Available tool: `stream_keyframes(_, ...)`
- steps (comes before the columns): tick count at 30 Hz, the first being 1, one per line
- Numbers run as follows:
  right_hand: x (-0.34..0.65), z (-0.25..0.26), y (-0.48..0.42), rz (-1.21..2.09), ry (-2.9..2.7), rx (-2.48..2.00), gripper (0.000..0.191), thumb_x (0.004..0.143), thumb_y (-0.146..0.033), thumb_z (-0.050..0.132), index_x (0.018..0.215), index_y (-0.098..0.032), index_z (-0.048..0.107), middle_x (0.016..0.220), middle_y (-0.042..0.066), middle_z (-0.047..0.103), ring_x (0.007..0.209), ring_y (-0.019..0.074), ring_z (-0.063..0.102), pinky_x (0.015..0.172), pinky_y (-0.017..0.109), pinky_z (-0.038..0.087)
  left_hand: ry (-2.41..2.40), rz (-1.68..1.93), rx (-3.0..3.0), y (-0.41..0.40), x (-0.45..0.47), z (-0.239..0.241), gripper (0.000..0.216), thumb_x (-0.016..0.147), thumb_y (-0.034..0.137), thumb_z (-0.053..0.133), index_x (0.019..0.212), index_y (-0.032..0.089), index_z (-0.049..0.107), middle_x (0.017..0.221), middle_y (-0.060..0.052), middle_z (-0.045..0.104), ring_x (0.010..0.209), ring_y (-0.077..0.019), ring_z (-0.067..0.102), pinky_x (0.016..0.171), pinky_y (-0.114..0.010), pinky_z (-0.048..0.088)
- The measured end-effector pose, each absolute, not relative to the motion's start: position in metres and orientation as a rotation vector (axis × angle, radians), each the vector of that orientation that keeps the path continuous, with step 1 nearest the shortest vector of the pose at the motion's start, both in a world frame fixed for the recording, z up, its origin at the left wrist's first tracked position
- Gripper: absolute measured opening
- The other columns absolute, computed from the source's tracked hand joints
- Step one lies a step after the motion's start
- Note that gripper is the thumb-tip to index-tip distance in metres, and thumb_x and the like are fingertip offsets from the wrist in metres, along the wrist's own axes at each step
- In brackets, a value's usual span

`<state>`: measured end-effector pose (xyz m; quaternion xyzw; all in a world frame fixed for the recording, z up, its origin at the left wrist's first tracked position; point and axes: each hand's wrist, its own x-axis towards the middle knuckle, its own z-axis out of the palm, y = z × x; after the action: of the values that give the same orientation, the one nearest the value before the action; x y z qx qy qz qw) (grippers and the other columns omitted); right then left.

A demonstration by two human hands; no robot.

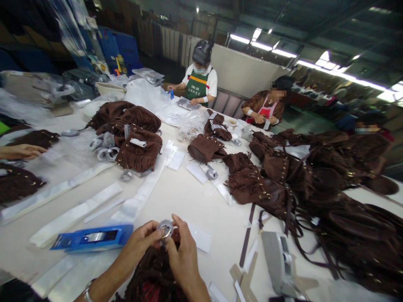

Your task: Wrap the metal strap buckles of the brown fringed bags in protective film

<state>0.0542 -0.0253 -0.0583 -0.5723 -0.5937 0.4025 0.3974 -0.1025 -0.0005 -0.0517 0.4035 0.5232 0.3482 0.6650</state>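
My left hand (150, 233) and my right hand (182, 251) meet at the front of the table, fingers closed around a small ring-shaped bundle (165, 229). It looks wrapped in clear or greyish plastic, with a metallic glint at its centre; what is inside I cannot make out. Just below my hands lies a dark brown fringed bag (155, 272), partly covered by my forearms, with something red showing in it. A blue tape dispenser (97, 238) rests left of my left forearm. A white paper piece (200, 237) lies beside my right hand.
Brown fringed bags (315, 176) are heaped along the right, with another pile (140, 147) at left centre. A grey tape dispenser (278, 262) stands front right. White strips (78, 214) lie at left. A co-worker's hand (23, 152) reaches in there; other people (201, 82) work across the table.
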Motion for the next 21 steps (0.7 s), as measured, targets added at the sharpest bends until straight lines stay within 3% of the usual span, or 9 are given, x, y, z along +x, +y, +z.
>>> stream_keyframes(4, 0.063, -0.060, -0.023, 0.993, -1.558, -1.369, 0.044, 0.087, -0.016, 0.050, 0.129, -0.028, 0.054, 0.116, 0.005, 0.064, 0.105, 0.0188, 0.060, 0.092, 0.033, 0.048, 1.103, 0.785, 0.888, -0.001, -0.101, -0.056, 0.027, 0.079, 0.043, 0.069, 0.089, 0.018, 0.067, 0.073, 0.002, 0.063, 0.069, -0.0152, 0.054, 0.065, -0.024, 0.042)
stream_keyframes(9, 0.065, -0.059, -0.018, 1.147, -1.321, -1.483, 0.039, 0.085, -0.018, 0.053, 0.123, -0.026, 0.057, 0.119, 0.004, 0.065, 0.110, 0.0198, 0.060, 0.100, 0.035, 0.045, 0.967, 0.856, 0.894, -0.006, -0.093, -0.074, 0.036, 0.076, 0.036, 0.074, 0.106, 0.022, 0.063, 0.101, -0.004, 0.070, 0.098, -0.0232, 0.062, 0.089, -0.032, 0.046)
stream_keyframes(13, 0.066, -0.063, -0.017, 1.210, -1.175, -1.478, 0.038, 0.086, -0.021, 0.053, 0.123, -0.026, 0.058, 0.120, 0.003, 0.065, 0.111, 0.0200, 0.060, 0.100, 0.035, 0.046, 0.997, 0.844, 0.829, -0.019, -0.081, -0.079, 0.031, 0.080, 0.037, 0.070, 0.106, 0.022, 0.062, 0.105, -0.005, 0.070, 0.100, -0.0240, 0.063, 0.097, -0.037, 0.044)
stream_keyframes(15, 0.069, -0.064, -0.017, 1.199, -1.171, -1.497, 0.040, 0.086, -0.023, 0.053, 0.126, -0.026, 0.057, 0.122, 0.005, 0.065, 0.111, 0.0206, 0.060, 0.098, 0.036, 0.047, 0.946, 0.799, 0.755, -0.023, -0.076, -0.077, 0.033, 0.081, 0.039, 0.069, 0.106, 0.020, 0.062, 0.092, -0.005, 0.071, 0.089, -0.0229, 0.065, 0.089, -0.036, 0.047)
stream_keyframes(18, 0.076, -0.060, -0.017, 1.277, -1.178, -1.505, 0.041, 0.088, -0.025, 0.049, 0.127, -0.025, 0.056, 0.108, 0.005, 0.069, 0.088, 0.0190, 0.066, 0.079, 0.032, 0.054, 0.893, 0.770, 0.688, -0.025, -0.072, -0.073, 0.038, 0.080, 0.043, 0.068, 0.107, 0.017, 0.061, 0.073, -0.002, 0.067, 0.067, -0.0170, 0.061, 0.068, -0.029, 0.047)
stream_keyframes(21, 0.082, -0.054, -0.018, 1.292, -1.231, -1.485, 0.040, 0.084, -0.019, 0.046, 0.122, -0.024, 0.059, 0.096, 0.002, 0.070, 0.076, 0.0167, 0.066, 0.071, 0.029, 0.054, 0.933, 0.737, 0.676, -0.025, -0.071, -0.071, 0.038, 0.082, 0.042, 0.067, 0.109, 0.017, 0.057, 0.070, 0.000, 0.065, 0.058, -0.0124, 0.057, 0.059, -0.024, 0.041)
